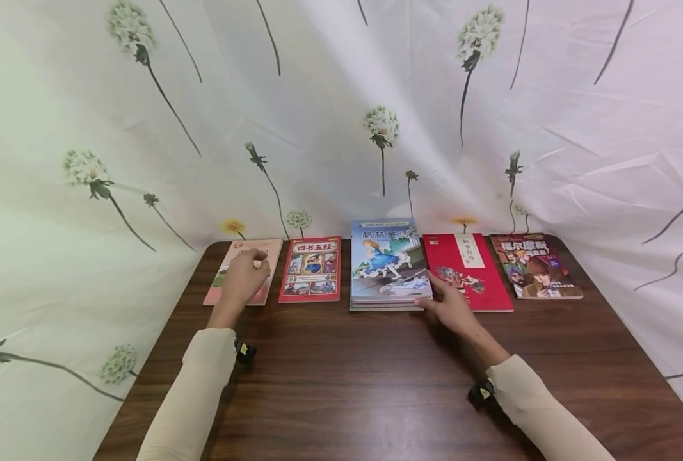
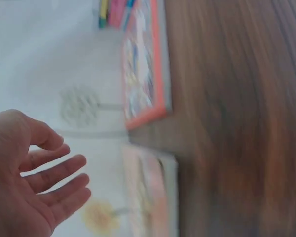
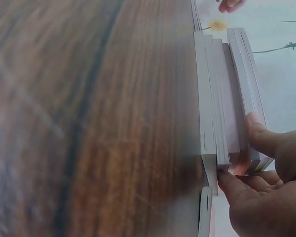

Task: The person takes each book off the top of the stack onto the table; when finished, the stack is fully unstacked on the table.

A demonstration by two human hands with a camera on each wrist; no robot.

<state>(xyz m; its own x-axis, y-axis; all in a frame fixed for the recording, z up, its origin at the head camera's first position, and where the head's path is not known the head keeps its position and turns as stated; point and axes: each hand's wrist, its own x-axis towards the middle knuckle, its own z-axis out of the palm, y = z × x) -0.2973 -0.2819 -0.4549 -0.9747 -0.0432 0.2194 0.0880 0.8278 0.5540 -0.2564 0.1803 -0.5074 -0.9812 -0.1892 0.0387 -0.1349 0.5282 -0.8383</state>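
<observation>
A stack of books (image 3: 217,98) stands at the back middle of the table, topped by a blue fairy-tale book (image 1: 383,259) with a girl in a blue dress. My right hand (image 1: 452,308) grips the stack at its front right corner. The right wrist view shows the thumb (image 3: 259,131) against the front edges of the upper books, which sit slightly apart from those below; the fingers curl at the side. My left hand (image 1: 246,276) hovers over a pink book (image 1: 269,248) at the far left, fingers loosely bent and holding nothing, as the left wrist view shows.
A red comic-style book (image 1: 310,294) lies between the pink book and the stack. Right of the stack lie a red book (image 1: 493,291) with a white title strip and a dark detective book (image 1: 539,272). A white dandelion-print cloth (image 1: 329,128) hangs behind the brown table (image 1: 353,378).
</observation>
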